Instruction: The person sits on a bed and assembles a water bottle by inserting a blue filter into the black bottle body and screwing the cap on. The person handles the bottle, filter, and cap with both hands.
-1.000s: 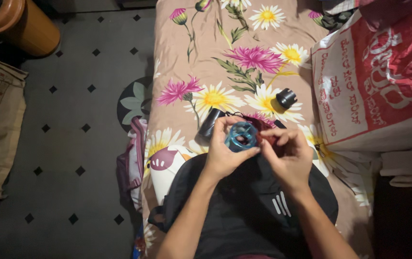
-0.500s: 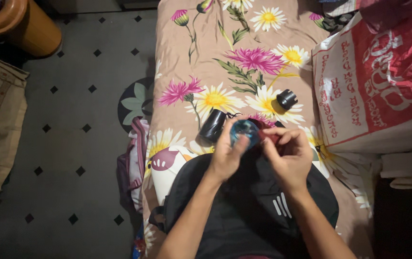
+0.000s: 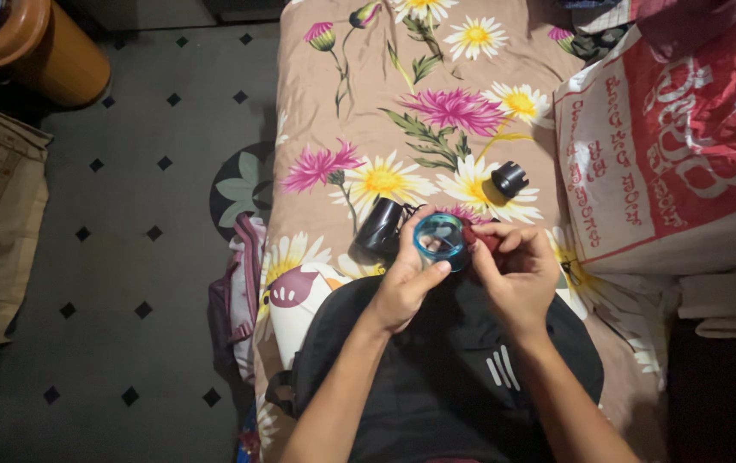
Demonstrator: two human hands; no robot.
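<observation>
Your left hand [image 3: 407,279] grips a round blue translucent piece [image 3: 439,239], thumb and fingers on its rim; your right hand [image 3: 514,270] pinches a small red part [image 3: 477,239] against its side. Since a second ago the blue piece has turned, so its open ring now faces up. Both sit above the black backpack [image 3: 437,377] at the bed's near edge. A dark cylinder [image 3: 380,225] lies just left, a black cap [image 3: 509,179] beyond; the floral sheet [image 3: 359,103] is open farther up, a printed sack [image 3: 668,146] crowds the right edge.

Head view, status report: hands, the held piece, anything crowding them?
Left hand grips blue ring. Right hand pinches small red piece beside it. Black backpack beneath, black cylinder close left.
</observation>
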